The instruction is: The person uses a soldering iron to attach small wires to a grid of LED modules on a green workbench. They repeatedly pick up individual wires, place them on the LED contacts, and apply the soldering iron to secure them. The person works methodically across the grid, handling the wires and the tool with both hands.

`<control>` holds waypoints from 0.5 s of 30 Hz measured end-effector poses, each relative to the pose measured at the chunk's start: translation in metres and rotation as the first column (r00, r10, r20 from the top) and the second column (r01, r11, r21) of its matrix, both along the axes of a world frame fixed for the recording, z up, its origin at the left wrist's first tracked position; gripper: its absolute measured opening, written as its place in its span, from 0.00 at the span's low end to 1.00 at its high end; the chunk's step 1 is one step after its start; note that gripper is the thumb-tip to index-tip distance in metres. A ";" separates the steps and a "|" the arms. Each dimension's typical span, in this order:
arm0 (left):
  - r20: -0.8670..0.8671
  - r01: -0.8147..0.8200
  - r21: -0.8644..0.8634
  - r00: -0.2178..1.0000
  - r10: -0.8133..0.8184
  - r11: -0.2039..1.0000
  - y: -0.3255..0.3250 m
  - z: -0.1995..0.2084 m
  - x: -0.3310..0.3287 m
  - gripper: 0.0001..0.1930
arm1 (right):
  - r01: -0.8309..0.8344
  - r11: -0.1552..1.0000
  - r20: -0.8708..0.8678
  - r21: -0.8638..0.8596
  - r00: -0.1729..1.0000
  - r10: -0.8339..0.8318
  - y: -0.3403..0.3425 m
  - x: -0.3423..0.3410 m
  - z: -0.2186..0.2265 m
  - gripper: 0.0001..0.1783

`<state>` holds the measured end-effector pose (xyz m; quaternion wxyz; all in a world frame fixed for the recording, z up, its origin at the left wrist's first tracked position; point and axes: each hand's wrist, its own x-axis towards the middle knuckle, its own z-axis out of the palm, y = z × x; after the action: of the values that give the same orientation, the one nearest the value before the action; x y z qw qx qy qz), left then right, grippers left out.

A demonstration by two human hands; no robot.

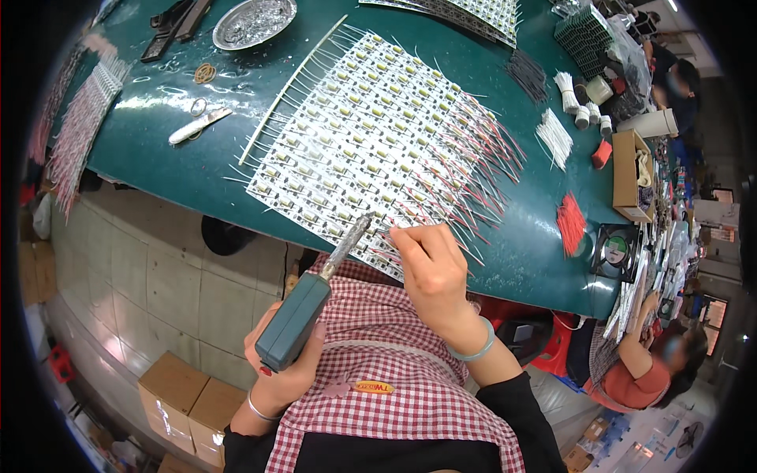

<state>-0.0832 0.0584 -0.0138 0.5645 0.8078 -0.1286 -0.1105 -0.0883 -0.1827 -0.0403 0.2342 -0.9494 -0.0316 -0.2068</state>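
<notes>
My left hand is wrapped round the dark green handle of a soldering gun. Its long grey tip reaches up to the near part of a white circuit board panel. Rows of small yellowish and black components cover that panel. Just right of the tip, my right hand is closed in a pinch over the panel's near edge, on what looks like a thin wire; the fingers partly hide it. Red and white wires fan out from the panel's right side, and pale leads stick out along a strip at its left.
On the green table lie a metal dish, a white-handled tool, red wires, white wires and black wires. A cardboard box and small fan stand right. Another person sits at the right.
</notes>
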 end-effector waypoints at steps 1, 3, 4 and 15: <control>0.005 0.005 0.000 1.000 -0.005 1.000 0.000 -0.001 0.000 0.10 | 0.001 1.000 0.000 -0.004 1.000 -0.001 0.000 -0.001 -0.001 0.18; 0.011 0.014 0.013 1.000 -0.015 1.000 -0.001 0.000 -0.002 0.09 | -0.001 1.000 0.005 -0.008 1.000 0.001 0.000 -0.003 -0.003 0.18; 0.012 0.018 0.019 1.000 -0.018 1.000 -0.001 0.000 -0.002 0.09 | -0.002 1.000 0.005 -0.003 1.000 0.002 0.000 -0.003 -0.003 0.18; 0.057 0.022 0.043 0.998 -0.025 0.999 -0.009 0.000 -0.002 0.10 | 0.037 0.999 0.013 -0.013 0.999 -0.037 0.003 -0.007 -0.007 0.20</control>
<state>-0.0848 0.0493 -0.0142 0.5421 0.8208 -0.1520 -0.0965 -0.0952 -0.1796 -0.0474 0.2236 -0.9500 -0.0168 -0.2171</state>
